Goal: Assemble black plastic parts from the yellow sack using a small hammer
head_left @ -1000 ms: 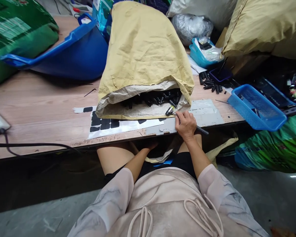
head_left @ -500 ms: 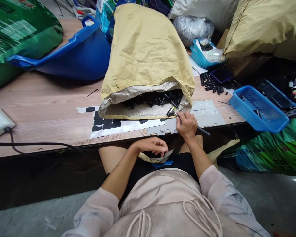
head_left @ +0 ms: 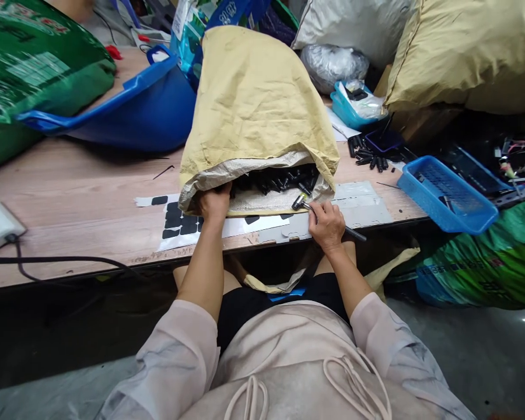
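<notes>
A yellow woven sack (head_left: 258, 99) lies on the bench with its mouth facing me, showing many small black parts (head_left: 280, 179) inside. My left hand (head_left: 215, 202) reaches into the left side of the mouth; its fingers are hidden by the sack's edge and the dark inside. My right hand (head_left: 328, 224) is closed around the handle of a small hammer (head_left: 300, 202), whose metal head with a yellow face rests at the right of the opening. Under the sack's front edge lies a white sheet with black rounded stickers (head_left: 172, 221), beside a grey cardboard strip (head_left: 361, 204).
On the left stand a blue basin (head_left: 126, 111), a green bag (head_left: 39, 76) and a white power box (head_left: 0, 224) with a black cable. To the right are a blue plastic basket (head_left: 448, 201), loose black parts (head_left: 371, 154) and another yellow sack (head_left: 464, 58).
My left hand has moved from above my lap forward into the sack's mouth. My right hand stays on the hammer. The view has shifted slightly.
</notes>
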Motion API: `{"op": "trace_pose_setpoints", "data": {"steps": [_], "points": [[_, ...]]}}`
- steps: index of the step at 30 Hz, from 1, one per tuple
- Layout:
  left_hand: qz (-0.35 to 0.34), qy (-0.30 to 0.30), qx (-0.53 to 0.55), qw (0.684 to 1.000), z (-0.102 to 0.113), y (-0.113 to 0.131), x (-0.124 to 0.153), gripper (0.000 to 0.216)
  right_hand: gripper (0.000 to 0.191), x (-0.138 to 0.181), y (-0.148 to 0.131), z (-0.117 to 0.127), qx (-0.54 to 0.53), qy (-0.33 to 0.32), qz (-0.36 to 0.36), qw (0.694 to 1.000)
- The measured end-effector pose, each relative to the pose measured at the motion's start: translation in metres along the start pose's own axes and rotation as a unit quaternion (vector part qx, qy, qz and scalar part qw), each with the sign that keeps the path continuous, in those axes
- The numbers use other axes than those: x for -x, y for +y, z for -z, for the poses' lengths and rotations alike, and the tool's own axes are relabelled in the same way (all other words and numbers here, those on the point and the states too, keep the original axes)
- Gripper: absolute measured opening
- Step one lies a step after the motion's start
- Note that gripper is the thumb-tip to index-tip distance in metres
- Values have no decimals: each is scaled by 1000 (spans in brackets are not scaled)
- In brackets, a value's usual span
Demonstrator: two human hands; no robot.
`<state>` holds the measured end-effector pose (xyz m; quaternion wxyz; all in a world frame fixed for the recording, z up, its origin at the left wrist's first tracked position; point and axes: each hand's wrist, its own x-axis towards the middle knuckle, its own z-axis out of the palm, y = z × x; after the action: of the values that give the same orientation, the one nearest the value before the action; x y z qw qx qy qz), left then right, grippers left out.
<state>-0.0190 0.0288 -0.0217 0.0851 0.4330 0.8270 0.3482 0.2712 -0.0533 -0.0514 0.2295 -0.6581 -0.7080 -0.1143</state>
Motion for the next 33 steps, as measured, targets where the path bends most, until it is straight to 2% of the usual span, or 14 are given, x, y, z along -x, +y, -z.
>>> {"op": "trace_pose_setpoints", "data": {"steps": [3, 5, 9, 11, 13, 15, 17, 18, 21, 25, 33], "points": [[20, -55, -18, 998, 7, -4, 6, 38, 29, -1, 0, 0, 0, -1, 1, 1000], [-2, -64, -30, 997, 13, -6, 18, 34, 29, -1, 0, 0, 1, -4, 1, 1000], [-102, -12, -31, 994, 19, -12, 52, 35, 29, -1, 0, 1, 5, -9, 0, 1000], [-171, -7, -19, 985, 21, -17, 65, 31, 29, 0, 0, 1, 4, -8, -1, 1000], [-274, -71, 7, 959, 21, -20, 74, 27, 29, 0, 0, 0, 0, -4, 0, 1000], [-382, -178, 37, 906, 20, -22, 77, 23, 29, 0, 0, 0, -5, 1, 0, 1000], [-448, -258, 55, 854, 19, -22, 78, 20, 29, 0, 1, -1, -12, 2, -1, 1000], [-461, -275, 56, 842, 18, -21, 79, 18, 30, 0, 1, -1, -15, 0, -2, 1000], [-459, -268, 49, 846, 15, -15, 83, 17, 30, 0, 1, -1, -19, -5, -3, 1000], [-439, -247, 52, 862, 5, -5, 89, 29, 30, 1, 1, -1, -20, 7, 0, 1000], [-372, -299, 130, 869, -12, -6, 81, 17, 28, -3, 10, -2, -38, 0, 12, 999]]}}
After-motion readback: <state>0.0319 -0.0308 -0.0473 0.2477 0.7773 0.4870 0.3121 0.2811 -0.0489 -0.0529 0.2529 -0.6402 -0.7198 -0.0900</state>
